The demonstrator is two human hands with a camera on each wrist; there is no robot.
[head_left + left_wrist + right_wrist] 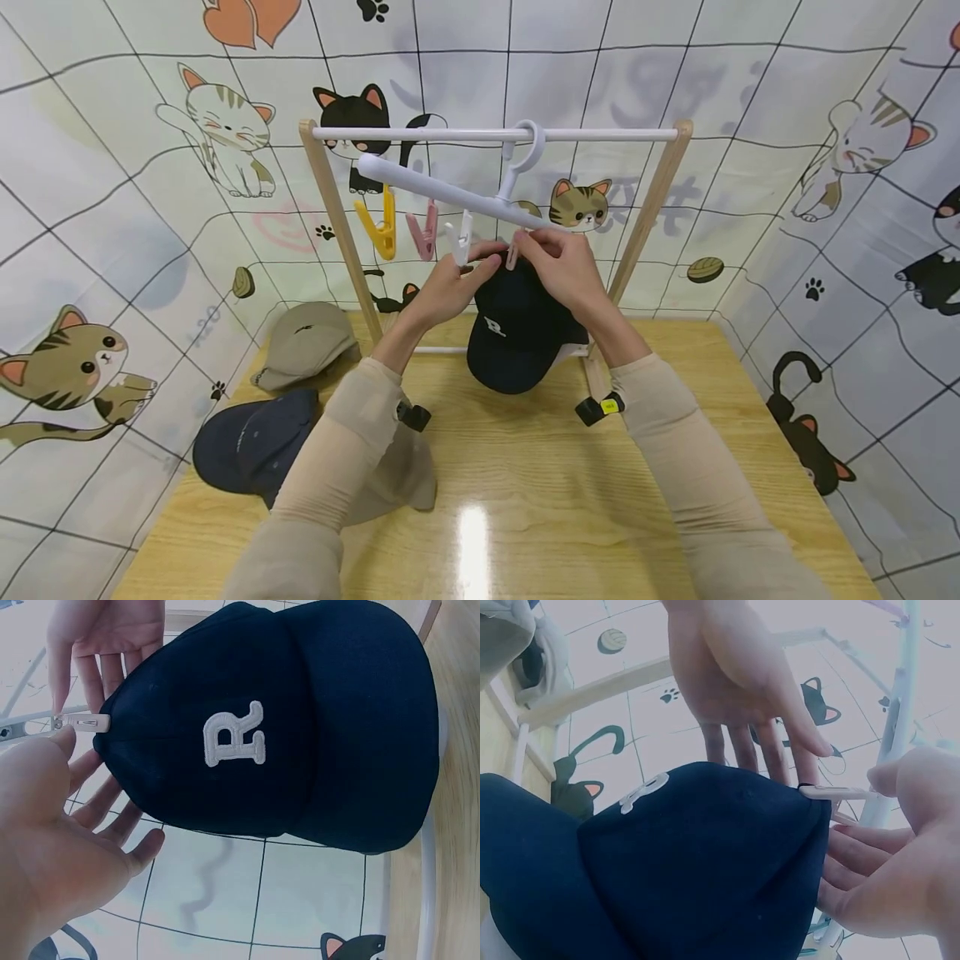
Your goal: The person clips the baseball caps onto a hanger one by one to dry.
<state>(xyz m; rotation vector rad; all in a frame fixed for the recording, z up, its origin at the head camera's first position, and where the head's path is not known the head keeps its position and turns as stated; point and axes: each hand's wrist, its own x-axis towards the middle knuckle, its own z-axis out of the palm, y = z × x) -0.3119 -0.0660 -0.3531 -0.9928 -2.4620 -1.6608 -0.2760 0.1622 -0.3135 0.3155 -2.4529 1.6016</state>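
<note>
A dark baseball cap with a white letter R hangs brim-down below the white hanger. A pale pink clothespin bites the top of its crown. My right hand pinches the clothespin's upper end between thumb and fingers; its other fingers lie behind the crown, as the right wrist view shows. On the cap's other side is my left hand. Its fingers reach nearly straight behind the crown's top, and its thumb is apart from the clothespin. Whether the hidden fingertips press the cloth I cannot tell.
Yellow, pink and white clothespins hang along the tilted hanger, which hooks over the white rod of a wooden-legged rack. Left on the table lie a khaki cap, a navy cap and a beige one.
</note>
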